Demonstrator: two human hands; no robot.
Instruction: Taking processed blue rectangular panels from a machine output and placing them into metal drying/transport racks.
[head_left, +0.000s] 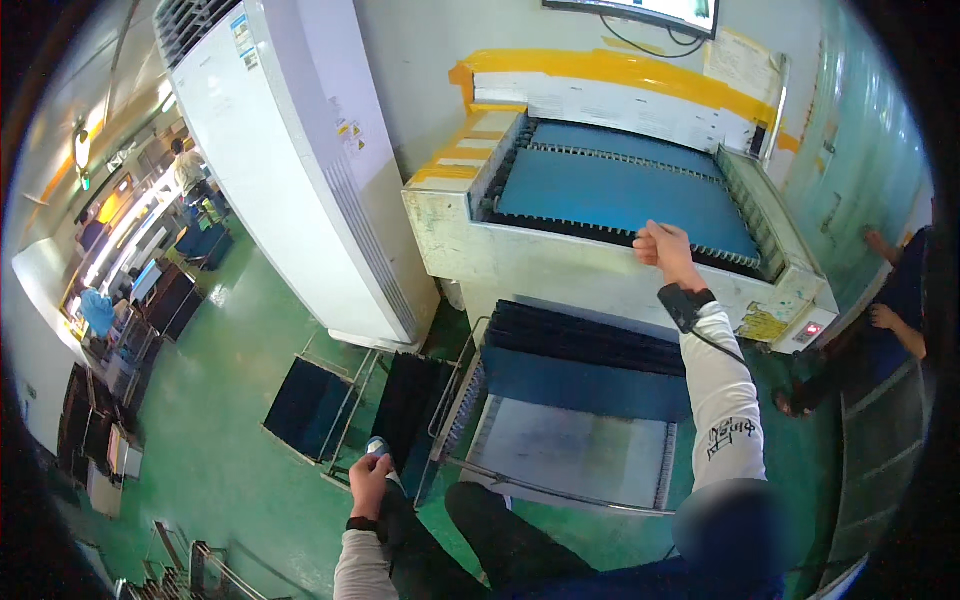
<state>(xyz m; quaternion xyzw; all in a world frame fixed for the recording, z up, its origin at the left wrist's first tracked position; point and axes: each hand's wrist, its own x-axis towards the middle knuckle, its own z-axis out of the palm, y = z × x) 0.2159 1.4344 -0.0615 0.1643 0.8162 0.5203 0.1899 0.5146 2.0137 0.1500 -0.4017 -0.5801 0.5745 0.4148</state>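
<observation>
My right hand (665, 250) reaches forward over the front edge of a pale box-shaped machine, with its fingers curled closed. A wide blue panel (620, 190) lies in the machine's bed, between toothed strips, just beyond that hand. I cannot make out whether the fingers touch the panel or hold anything. Low on the left, my left hand (369, 484) is closed beside my leg, close to a cart's metal frame; what it may hold is hidden. Below the machine, a slotted rack (570, 450) carries several dark panels on edge and a leaning blue panel (590, 384).
A tall white air conditioner (290, 170) stands left of the machine (560, 265). Smaller carts with dark panels (310, 405) sit on the green floor (230, 360). Another person (895, 310) is at the right, by translucent curtains (850, 170). Workbenches with people line the far left.
</observation>
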